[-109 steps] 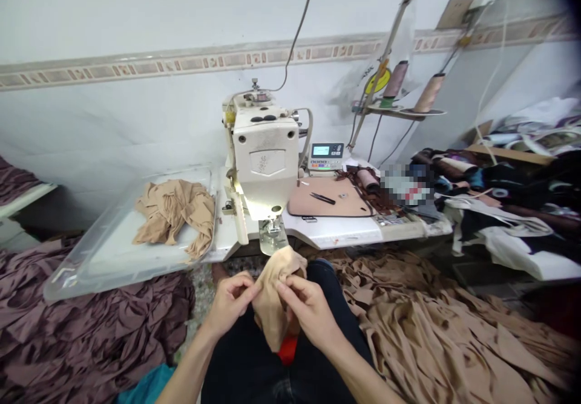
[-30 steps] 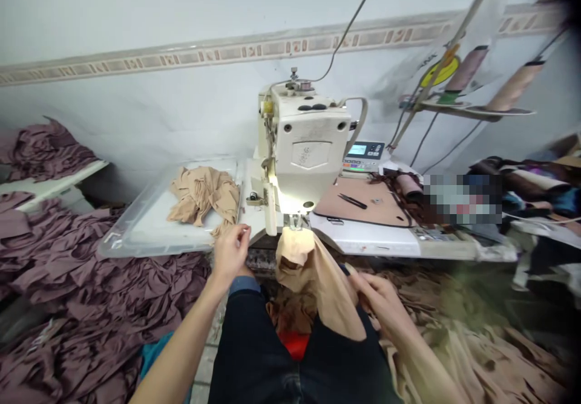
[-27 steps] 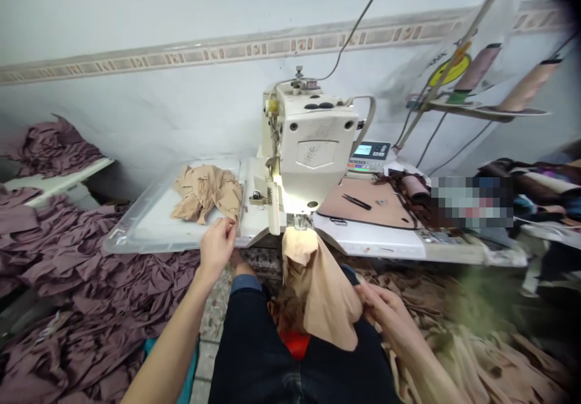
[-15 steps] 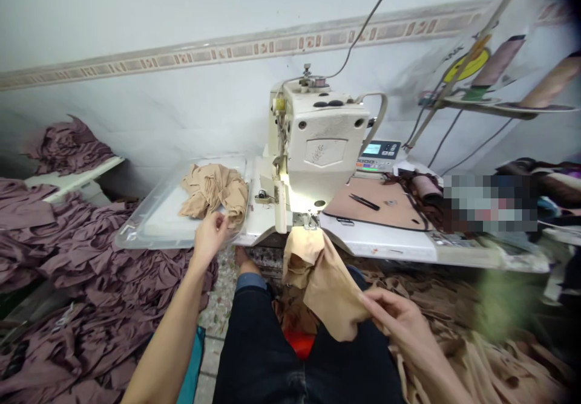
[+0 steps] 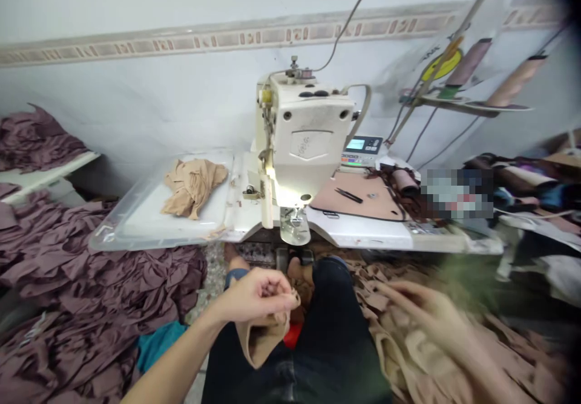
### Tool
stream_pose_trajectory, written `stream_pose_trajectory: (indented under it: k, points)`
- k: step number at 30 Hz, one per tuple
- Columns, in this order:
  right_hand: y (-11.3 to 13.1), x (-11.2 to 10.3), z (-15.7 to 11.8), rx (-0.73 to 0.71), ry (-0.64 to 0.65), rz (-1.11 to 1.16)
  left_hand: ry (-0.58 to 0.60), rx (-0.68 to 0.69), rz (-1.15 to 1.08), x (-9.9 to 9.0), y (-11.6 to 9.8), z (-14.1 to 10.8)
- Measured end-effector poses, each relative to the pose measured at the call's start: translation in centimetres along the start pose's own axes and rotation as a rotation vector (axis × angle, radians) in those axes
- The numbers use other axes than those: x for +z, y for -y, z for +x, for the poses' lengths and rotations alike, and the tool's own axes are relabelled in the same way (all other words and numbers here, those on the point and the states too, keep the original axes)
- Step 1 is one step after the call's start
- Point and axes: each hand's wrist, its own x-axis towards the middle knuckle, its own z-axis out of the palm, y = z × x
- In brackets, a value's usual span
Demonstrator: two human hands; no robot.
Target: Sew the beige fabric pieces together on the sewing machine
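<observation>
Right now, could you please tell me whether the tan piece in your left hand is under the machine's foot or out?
Out: the tan piece hangs from the left hand, and the foot shows no fabric.

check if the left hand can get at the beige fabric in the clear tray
Probably yes: nothing blocks the left hand's way to the clear plastic tray, though it holds a beige fabric piece.

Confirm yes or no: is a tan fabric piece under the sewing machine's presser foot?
No: the presser foot holds nothing, and the tan fabric piece hangs from the left hand over the person's lap.
</observation>
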Motion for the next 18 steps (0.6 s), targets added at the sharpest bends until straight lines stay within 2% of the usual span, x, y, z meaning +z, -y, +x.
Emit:
stream_pose_trajectory:
  k: [2,5,8,10,12,14,16,18]
  points:
    - [1.2,4.6,0.0,0.000,0.246,0.178,0.076,-0.044,0.015,1.2,1.7,0.6]
    - [3.3,11.0,-1.0,-0.018,0.486,0.458,0.075,-0.074,0.070,1.6,2.8,0.7]
    - [4.9,14.4,-1.3,-0.031,0.712,0.574,0.020,-0.061,0.157,0.3,2.1,-0.1]
    - [5.8,14.7,-0.8,-0.093,0.731,0.506,-0.016,0.015,0.304,-0.8,1.4,-0.6]
    - [6.6,14.1,0.0,-0.209,0.643,0.387,-0.092,0.108,0.480,-1.8,1.2,-0.9]
    - [7.3,13.1,0.9,-0.285,0.579,0.311,-0.174,0.144,0.543,-2.2,1.6,-1.0]
    - [7.7,12.1,1.7,-0.269,0.588,0.311,-0.186,0.103,0.405,-2.0,2.3,-0.9]
    - [7.7,11.2,2.5,-0.234,0.624,0.351,-0.105,0.016,0.153,-1.4,2.9,-0.7]
